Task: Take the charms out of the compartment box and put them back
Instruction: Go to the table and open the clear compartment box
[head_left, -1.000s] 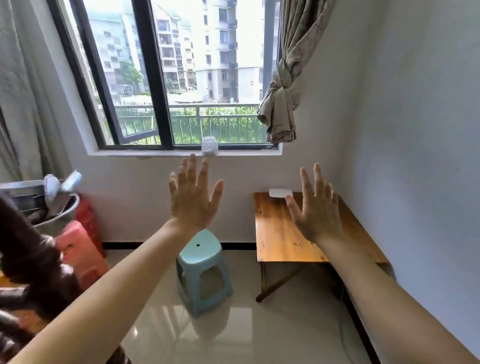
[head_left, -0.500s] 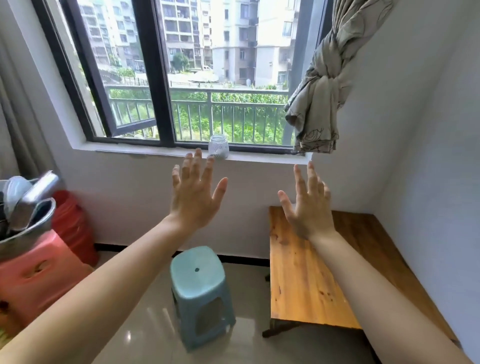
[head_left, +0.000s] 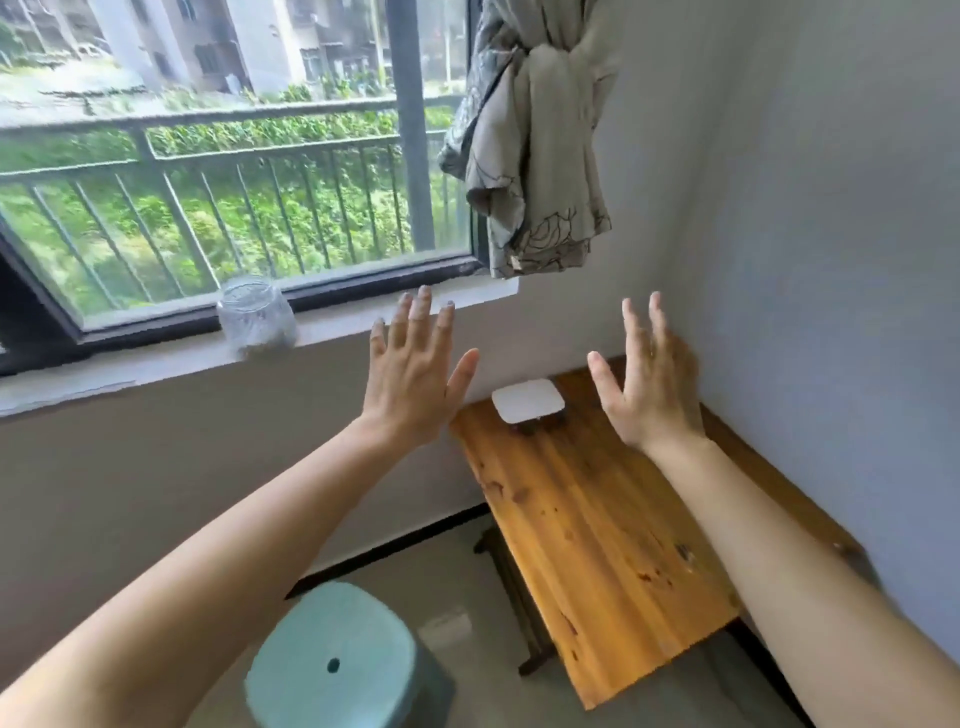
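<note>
A white flat box (head_left: 527, 399) with a shut lid lies at the far end of a low wooden table (head_left: 597, 525); it may be the compartment box, and no charms show. My left hand (head_left: 413, 376) is raised in the air left of the box, fingers spread, palm away from me. My right hand (head_left: 649, 387) is raised to the right of the box, above the table's far end, fingers also spread. Both hands hold nothing and touch nothing.
A light blue plastic stool (head_left: 337, 660) stands on the tiled floor left of the table. A glass jar (head_left: 255, 318) sits on the window sill. A knotted curtain (head_left: 535, 140) hangs above the table. A white wall (head_left: 831, 260) bounds the table on the right.
The view has moved closer and turned right and tilted; the red stools and metal bowl at the left are out of frame. The white box shows again between my raised hands.
</note>
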